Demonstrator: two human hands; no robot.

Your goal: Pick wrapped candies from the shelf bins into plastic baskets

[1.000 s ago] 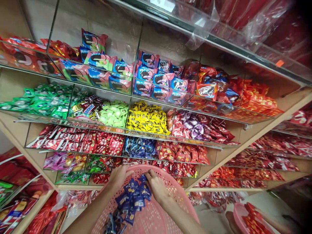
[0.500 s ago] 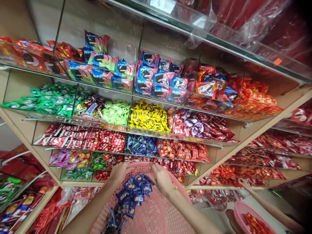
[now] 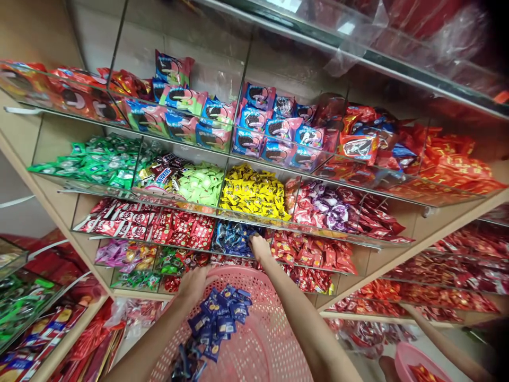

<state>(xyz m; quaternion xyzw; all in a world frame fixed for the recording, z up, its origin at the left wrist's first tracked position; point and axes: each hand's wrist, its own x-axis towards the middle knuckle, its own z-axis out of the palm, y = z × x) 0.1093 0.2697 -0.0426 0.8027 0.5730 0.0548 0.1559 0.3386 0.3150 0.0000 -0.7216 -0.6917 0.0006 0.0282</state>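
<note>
2 kinds of blue wrapped sweets in the pink basket (image 3: 252,342): darker, shiny wrappers (image 3: 185,363) nearest, at its left side, and square packets (image 3: 222,313) just past them. Spread loose, probably because of the wide basket floor. At the basket's far rim, left of its middle, a left hand (image 3: 193,284), fingers close together and closed over the edge, presumably for steadying the basket. Just beyond that rim, slightly right of the basket's middle, a right hand (image 3: 260,246) at the blue sweets (image 3: 233,239) on a shelf. Fingers curled and bunched there; cannot tell whether clamped on a wrapper or only touching. Well right of the basket, a co-worker's arm (image 3: 445,339) beside a smaller pink basket (image 3: 409,353) with red packets. Beyond the basket, red packets on both sides of the blue sweets, grouped by kind, likely for keeping sorts apart. Higher and farther from the basket, yellow packets (image 3: 254,193), then biscuit packs (image 3: 274,127) behind a clear front panel, probably against sliding out.
</note>
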